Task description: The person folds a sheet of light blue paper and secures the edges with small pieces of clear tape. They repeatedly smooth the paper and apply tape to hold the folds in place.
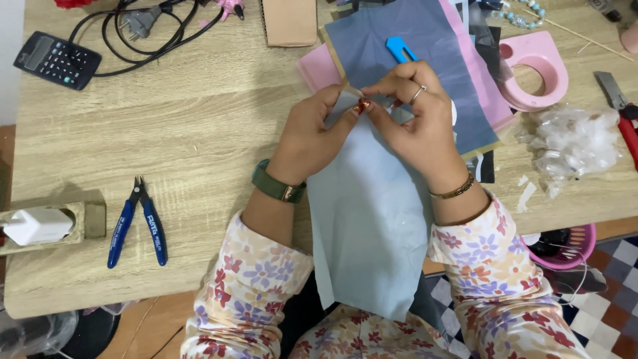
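Both hands together: left hand and right hand pinching top edge of pale blue sheet over table. Folding or peeling step, probably; next needs steady fingertip grip.

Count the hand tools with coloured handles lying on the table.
2. Blue-handled cutting pliers lie on the table's left side, near the front edge. A red-handled tool lies at the far right edge, partly cut off by the frame. Others may be hidden under the paper sheets.
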